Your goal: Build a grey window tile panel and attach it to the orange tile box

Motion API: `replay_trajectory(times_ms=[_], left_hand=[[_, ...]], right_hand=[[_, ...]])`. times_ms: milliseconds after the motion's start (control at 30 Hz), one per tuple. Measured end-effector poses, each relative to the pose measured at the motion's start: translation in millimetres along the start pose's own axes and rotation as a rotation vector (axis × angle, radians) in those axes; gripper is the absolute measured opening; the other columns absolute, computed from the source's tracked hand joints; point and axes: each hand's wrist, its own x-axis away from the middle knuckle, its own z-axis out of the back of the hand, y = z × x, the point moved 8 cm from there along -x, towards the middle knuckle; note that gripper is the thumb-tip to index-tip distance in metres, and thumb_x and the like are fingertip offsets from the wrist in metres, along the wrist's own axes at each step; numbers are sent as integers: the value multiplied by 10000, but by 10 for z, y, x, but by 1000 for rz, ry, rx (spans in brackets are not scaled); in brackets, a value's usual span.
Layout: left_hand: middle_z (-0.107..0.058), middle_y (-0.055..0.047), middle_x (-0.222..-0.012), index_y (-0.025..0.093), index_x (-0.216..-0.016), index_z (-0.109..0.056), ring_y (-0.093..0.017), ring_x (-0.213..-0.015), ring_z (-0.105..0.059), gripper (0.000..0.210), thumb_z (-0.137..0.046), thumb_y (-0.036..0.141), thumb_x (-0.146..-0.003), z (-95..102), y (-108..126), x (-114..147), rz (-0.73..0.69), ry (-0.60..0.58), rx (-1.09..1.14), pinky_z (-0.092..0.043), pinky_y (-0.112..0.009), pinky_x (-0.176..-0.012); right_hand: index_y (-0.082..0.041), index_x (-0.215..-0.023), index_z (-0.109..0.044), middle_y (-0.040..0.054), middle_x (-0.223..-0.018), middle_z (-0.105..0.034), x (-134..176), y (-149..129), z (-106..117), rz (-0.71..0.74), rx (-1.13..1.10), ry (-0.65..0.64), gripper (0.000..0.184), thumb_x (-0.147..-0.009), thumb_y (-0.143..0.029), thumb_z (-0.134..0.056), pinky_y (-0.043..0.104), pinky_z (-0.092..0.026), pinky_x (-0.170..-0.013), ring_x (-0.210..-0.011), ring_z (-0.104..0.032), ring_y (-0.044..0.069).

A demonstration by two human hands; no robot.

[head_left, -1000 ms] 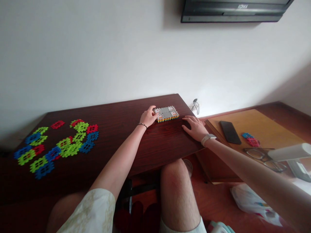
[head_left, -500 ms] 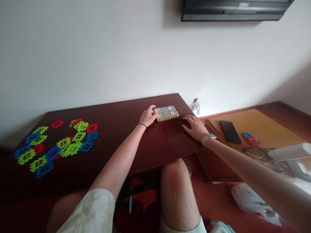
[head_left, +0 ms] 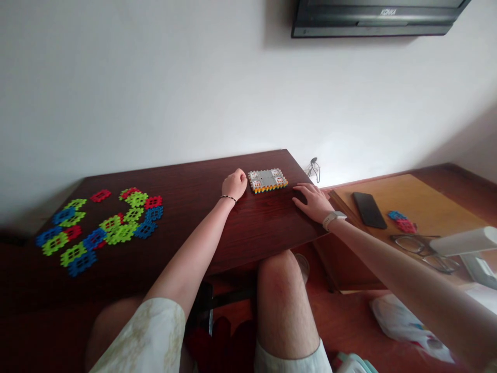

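A neat stack of interlocking plastic building tiles (head_left: 267,180), grey on top with yellow-orange edges below, lies flat on the dark wooden table (head_left: 233,243). Just left of the stack, my left hand (head_left: 234,184) rests in a fist, apart from the tiles, and nothing shows in it. To the right of the stack, near the table's right edge, my right hand (head_left: 313,202) lies with its fingers spread on the tabletop. Loose green tiles (head_left: 121,234), blue tiles (head_left: 146,229) and red tiles (head_left: 101,195) are scattered over the left part of the table.
On a lower wooden surface to the right lie a black phone (head_left: 369,210), a few blue and red tiles (head_left: 404,223), eyeglasses (head_left: 411,243) and a white lamp-like object (head_left: 468,241). A plastic bag (head_left: 404,324) is on the floor. A television (head_left: 373,27) hangs above.
My left hand has let go of the stack's left side, drawn slightly left and curled into a fist. The right hand stays in place. The view has shifted slightly.
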Motion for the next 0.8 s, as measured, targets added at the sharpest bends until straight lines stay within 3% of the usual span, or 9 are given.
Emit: replay_trajectory(times_ms=[100, 300, 400, 533, 667, 800], left_hand=[[-769, -111, -1030, 251, -971, -715, -311, -996, -726, 185, -579, 126, -983, -29, 105, 82, -55, -50, -42, -544, -409, -908], [-722, -152, -1196, 220, -1167, -721, -326, -1137, -696, 265, -566, 93, -994, -73, 235, 253, -100, -55, -62, -543, -445, -1002], [-712, -156, -1206, 216, -1204, -716, -328, -1142, -695, 284, -566, 88, -998, -73, 212, 272, -104, -56, -58, -545, -453, -1011], [-711, -155, -1211, 216, -1210, -723, -322, -1120, -703, 292, -555, 89, -1008, -36, 178, 270, -129, -66, -66, -554, -447, -996], [-717, -133, -1190, 227, -1206, -729, -292, -1108, -703, 303, -543, 88, -1011, -3, 211, 291, -171, -77, -104, -565, -411, -978], [-721, -100, -1161, 243, -1166, -729, -265, -1103, -700, 276, -539, 108, -1017, -10, 292, 322, -207, -87, -153, -569, -378, -951]], right_hand=[[-270, -1436, -676, 137, -1512, -660, -4, -8, 7, 1, 1, 8, 477, -1052, -535, -574, 653, -492, -1198, -1438, -576, 398], [-237, -1409, -685, 148, -1378, -735, -77, 131, 3, -16, -59, 44, 449, -1051, -474, -553, 610, -515, -1180, -1335, -653, 379], [-222, -1390, -703, 144, -1322, -769, -264, 263, -30, -42, -53, 17, 436, -1021, -413, -571, 586, -525, -1162, -1273, -687, 370], [-177, -1320, -748, 138, -1161, -812, -635, 383, -98, -90, -53, -3, 426, -945, -221, -548, 488, -604, -1010, -1058, -753, 316], [-188, -1161, -797, 135, -1164, -797, -877, 369, -193, -87, -32, 30, 385, -881, -133, -538, 501, -591, -1022, -1076, -733, 322], [-202, -1121, -798, 147, -1192, -763, -903, 345, -287, -70, -17, 78, 369, -857, -120, -554, 569, -557, -1076, -1163, -681, 366]])
